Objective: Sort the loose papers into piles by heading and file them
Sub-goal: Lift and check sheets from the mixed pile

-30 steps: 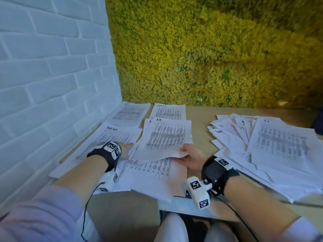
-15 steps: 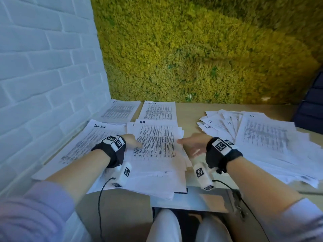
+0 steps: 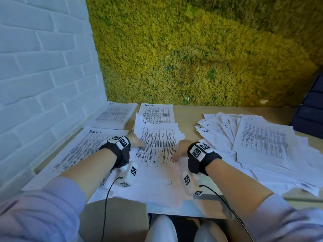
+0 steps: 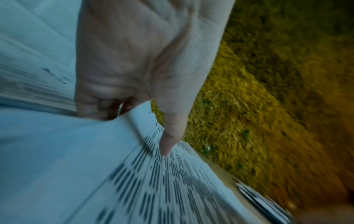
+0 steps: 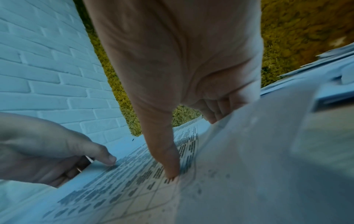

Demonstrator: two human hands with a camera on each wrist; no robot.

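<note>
Nearest the person, at six o'clock on the bench [image 3: 185, 109], lay the middle pile [image 3: 157, 172] of printed sheets, its lower sheets fanned untidily toward the bench's near edge. Both hands were at its sides: the left hand [image 3: 135, 141] at nine o'clock of the pile had its thumb pressed on the top sheet and its fingers [image 4: 91, 106] curled under the paper's edge, so it was clamped on the pile; the right hand [image 3: 180, 151] at three o'clock gripped the same way, thumb down on the printed rows and fingers [image 5: 216, 112] tucked beneath the edge. The pile's far end stood lifted and bowed, with a heading at its top that was too blurred to read. The step in hand looked like squaring this pile after a sheet was added. The next move probably called for tapping the edges even, then reaching to two o'clock for another sheet. There the unsorted heap [image 3: 262, 145] sprawled in loose overlapping layers, several sheets showing handwritten headings at their tops. At ten o'clock a sheet headed "Task List" [image 3: 90, 147] lay flat by the brick wall [image 3: 43, 84]. Farthest off, at eleven and twelve o'clock, two more sorted sheets [image 3: 115, 114] rested beside each other under the moss wall [image 3: 192, 58]. Much sorting seemed left, and no folder showed for filing.
</note>
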